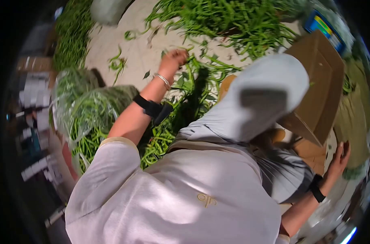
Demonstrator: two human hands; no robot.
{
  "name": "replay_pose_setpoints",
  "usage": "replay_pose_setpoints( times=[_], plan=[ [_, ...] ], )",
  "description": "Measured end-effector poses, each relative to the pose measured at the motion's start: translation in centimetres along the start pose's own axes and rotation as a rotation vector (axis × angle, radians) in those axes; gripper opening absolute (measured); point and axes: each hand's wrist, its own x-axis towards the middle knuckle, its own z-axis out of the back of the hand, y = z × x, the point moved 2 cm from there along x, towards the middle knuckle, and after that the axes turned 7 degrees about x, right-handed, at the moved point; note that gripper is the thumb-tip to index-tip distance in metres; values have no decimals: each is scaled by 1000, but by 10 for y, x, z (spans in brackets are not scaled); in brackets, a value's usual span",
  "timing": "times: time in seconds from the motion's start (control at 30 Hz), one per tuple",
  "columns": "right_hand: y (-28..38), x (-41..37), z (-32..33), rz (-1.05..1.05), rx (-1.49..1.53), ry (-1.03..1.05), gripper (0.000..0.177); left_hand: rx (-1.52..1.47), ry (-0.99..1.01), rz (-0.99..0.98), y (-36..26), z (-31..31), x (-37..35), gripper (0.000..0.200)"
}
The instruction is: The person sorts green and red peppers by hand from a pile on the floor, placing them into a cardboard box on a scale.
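Note:
My left hand [173, 65], with a bangle and a black strap on its arm, is over loose long green chili peppers [217, 67] on the pale floor. Its fingers are curled together; whatever lies in them is hidden. Green peppers and leaves lie right by the fingertips. My right hand [338, 157] is out at the far right, beside the brown cardboard box [315, 87]. Its fingers are stretched out and I see nothing in them. The open box stands tilted by my raised knee [274, 77].
Clear plastic bags of green peppers [89, 105] stand on my left. A large pepper heap [225, 20] lies ahead, another heap [71, 34] at the upper left. A grey-green sack [108, 10] is at the top. Olive cloth [353, 116] and a blue package [325, 30] are on the right.

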Motion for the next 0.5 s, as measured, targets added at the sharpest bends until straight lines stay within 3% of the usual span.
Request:
replay_pose_setpoints(
  times=[0.03,0.07,0.1,0.13,0.17,0.2,0.23,0.27,0.33,0.37,0.4,0.43,0.5],
  plan=[
    [2,6,-6,7,-7,42,49,12,2,119,34,-1,-15,19],
    [5,-1,-7,-120,-51,52,53,18,21,220,69,-1,-38,18],
    [9,-5,-9,-250,-98,58,57,193,169,239,118,2,-46,16],
    [7,-2,-11,-244,-107,76,57,78,184,280,140,-11,-67,12],
    [-2,0,-11,-323,-72,163,59,404,310,211,146,-18,-87,16],
    [-28,46,-41,-433,-48,293,61,474,426,170,167,-46,-79,23],
    [-29,46,-53,-295,-358,287,58,536,546,148,173,-60,-85,20],
    [-50,50,-56,-163,-317,391,53,526,549,162,179,-68,-83,20],
    [-57,47,-59,-29,-756,237,48,516,571,144,176,-84,-74,21],
    [-60,46,-58,-36,-764,245,48,374,457,99,183,-88,-64,18],
    [-56,45,-58,-73,-664,254,46,421,372,32,167,-89,-50,16],
    [-55,43,-59,-112,-563,259,44,526,336,14,162,-91,-30,16],
    [-57,41,-58,-127,-533,285,41,849,228,-216,150,-92,10,17]
  ],
)
